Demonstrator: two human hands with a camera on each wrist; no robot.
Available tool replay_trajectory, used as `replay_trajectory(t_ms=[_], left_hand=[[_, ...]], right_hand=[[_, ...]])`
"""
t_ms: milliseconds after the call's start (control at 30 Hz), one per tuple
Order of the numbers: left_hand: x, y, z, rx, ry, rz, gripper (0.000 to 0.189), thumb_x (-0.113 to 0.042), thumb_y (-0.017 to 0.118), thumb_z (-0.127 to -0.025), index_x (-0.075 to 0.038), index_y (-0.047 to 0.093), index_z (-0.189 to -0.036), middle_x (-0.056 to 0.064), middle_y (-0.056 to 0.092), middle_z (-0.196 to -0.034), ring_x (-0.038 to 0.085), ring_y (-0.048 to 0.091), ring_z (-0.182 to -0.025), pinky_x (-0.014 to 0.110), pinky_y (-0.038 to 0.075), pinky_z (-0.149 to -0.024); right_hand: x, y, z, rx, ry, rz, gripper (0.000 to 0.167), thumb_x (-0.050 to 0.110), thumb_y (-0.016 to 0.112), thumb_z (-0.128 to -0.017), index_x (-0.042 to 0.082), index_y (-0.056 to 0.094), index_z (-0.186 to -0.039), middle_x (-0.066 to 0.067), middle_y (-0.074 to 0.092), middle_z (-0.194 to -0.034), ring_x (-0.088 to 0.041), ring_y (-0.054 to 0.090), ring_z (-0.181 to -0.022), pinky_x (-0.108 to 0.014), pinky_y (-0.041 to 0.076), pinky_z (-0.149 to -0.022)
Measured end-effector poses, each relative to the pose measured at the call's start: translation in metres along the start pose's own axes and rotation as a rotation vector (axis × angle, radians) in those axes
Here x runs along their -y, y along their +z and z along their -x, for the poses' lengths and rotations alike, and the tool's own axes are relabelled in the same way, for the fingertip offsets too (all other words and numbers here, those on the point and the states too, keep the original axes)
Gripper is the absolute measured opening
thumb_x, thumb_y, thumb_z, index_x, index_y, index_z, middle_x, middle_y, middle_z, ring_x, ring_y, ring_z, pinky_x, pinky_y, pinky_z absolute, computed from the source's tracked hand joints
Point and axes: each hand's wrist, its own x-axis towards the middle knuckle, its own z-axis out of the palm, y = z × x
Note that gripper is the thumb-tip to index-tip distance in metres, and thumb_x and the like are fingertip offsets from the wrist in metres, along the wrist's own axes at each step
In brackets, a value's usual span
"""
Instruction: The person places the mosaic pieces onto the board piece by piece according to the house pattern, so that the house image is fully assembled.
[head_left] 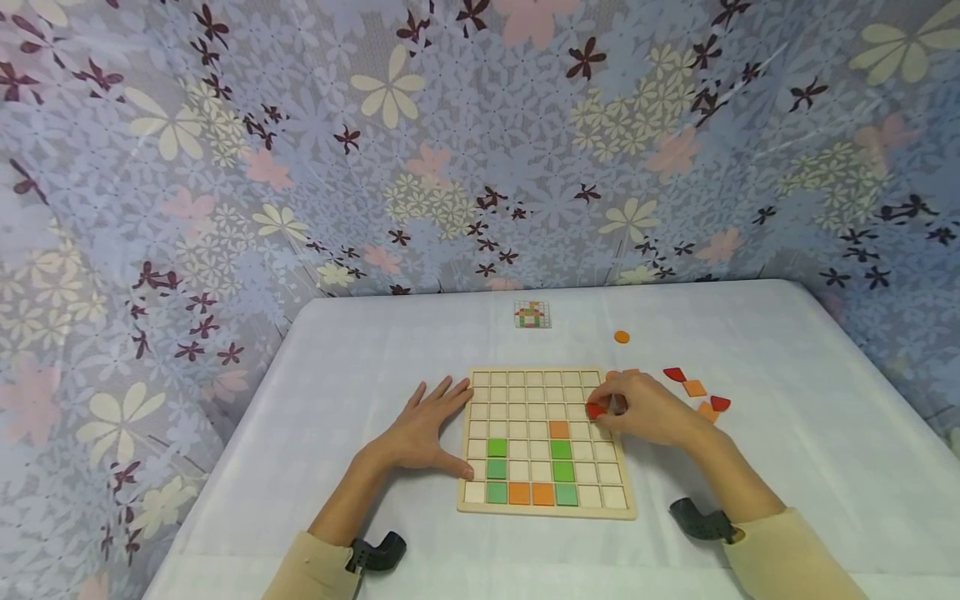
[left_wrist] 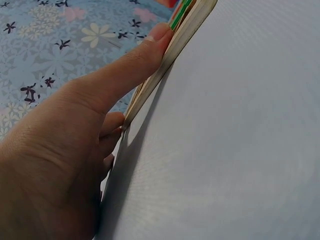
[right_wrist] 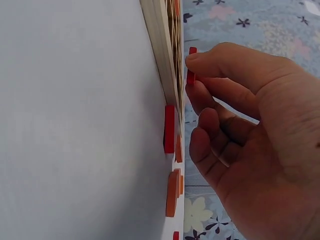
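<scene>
A wooden grid board [head_left: 547, 374] lies on the table, with several green and orange square tiles in its lower cells. My left hand [head_left: 423, 429] rests at the board's left edge, fingers spread and thumb on the rim; the left wrist view shows the thumb [left_wrist: 130, 67] lying against that edge. Over the board's right side, my right hand [head_left: 648, 408] pinches a red tile [head_left: 596, 411] between thumb and fingertips. In the right wrist view this tile [right_wrist: 192, 65] is seen edge-on, held apart from the board; its outline is partly hidden by the fingers.
Loose red and orange pieces, among them an orange square [head_left: 694, 388] and a red piece [head_left: 674, 375], lie right of the board. An orange disc [head_left: 622, 337] lies farther back. A small pattern card [head_left: 532, 314] is near the table's far edge, before a flowered curtain [head_left: 480, 150].
</scene>
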Motion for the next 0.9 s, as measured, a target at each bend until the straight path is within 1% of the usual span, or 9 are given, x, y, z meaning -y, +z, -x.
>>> replay_trajectory(t_ms=[167,267,433,567,733,900], left_hand=[[0.001,0.001,0.000,0.006,-0.005,-0.014,0.127,-0.087,0.063,-0.054,-0.021,0.022,-0.155,-0.008,0.012,-0.160,0.019,0.003,-0.146,0.048,-0.002,-0.115],[0.001,0.001,0.000,0.005,-0.005,-0.016,0.128,-0.087,0.063,-0.054,-0.020,0.022,-0.155,-0.008,0.013,-0.160,0.019,0.003,-0.146,0.048,-0.002,-0.115],[0.000,0.000,0.000,0.006,-0.007,-0.010,0.128,-0.087,0.064,-0.054,-0.020,0.022,-0.155,-0.008,0.013,-0.159,0.019,0.004,-0.146,0.048,-0.002,-0.114],[0.000,0.000,0.000,0.006,-0.006,-0.013,0.128,-0.086,0.064,-0.054,-0.020,0.022,-0.155,-0.007,0.013,-0.160,0.020,0.004,-0.146,0.049,-0.002,-0.114],[0.000,0.000,0.000,0.005,-0.004,-0.005,0.127,-0.086,0.065,-0.054,-0.020,0.023,-0.155,-0.007,0.014,-0.160,0.020,0.004,-0.146,0.049,-0.002,-0.114],[0.001,0.000,0.000,0.006,-0.007,-0.008,0.127,-0.087,0.064,-0.054,-0.021,0.022,-0.155,-0.008,0.013,-0.160,0.020,0.004,-0.146,0.048,-0.002,-0.115]], right_hand=[[0.001,0.004,0.000,0.018,-0.043,-0.037,0.022,0.020,0.077,-0.081,0.018,0.073,-0.102,0.004,0.057,-0.084,-0.012,0.051,-0.071,-0.025,0.045,-0.060],[0.004,0.007,0.000,0.039,-0.041,-0.058,0.022,0.020,0.077,-0.081,0.019,0.073,-0.103,0.005,0.059,-0.088,-0.013,0.052,-0.075,-0.026,0.046,-0.062],[0.010,0.011,-0.001,0.065,-0.043,-0.041,0.020,0.019,0.077,-0.082,0.022,0.072,-0.101,0.010,0.061,-0.093,-0.015,0.052,-0.081,-0.027,0.047,-0.067],[0.011,0.013,0.000,0.069,-0.076,-0.047,0.020,0.017,0.077,-0.081,0.022,0.073,-0.100,0.009,0.062,-0.091,-0.015,0.052,-0.080,-0.027,0.047,-0.066],[0.013,0.016,0.000,0.082,-0.126,-0.052,0.021,0.017,0.077,-0.082,0.019,0.073,-0.102,0.008,0.062,-0.089,-0.013,0.053,-0.077,-0.026,0.048,-0.065],[0.016,0.018,0.000,0.087,-0.143,-0.034,0.024,0.019,0.077,-0.082,0.018,0.073,-0.105,0.008,0.061,-0.086,-0.012,0.054,-0.075,-0.025,0.046,-0.063]])
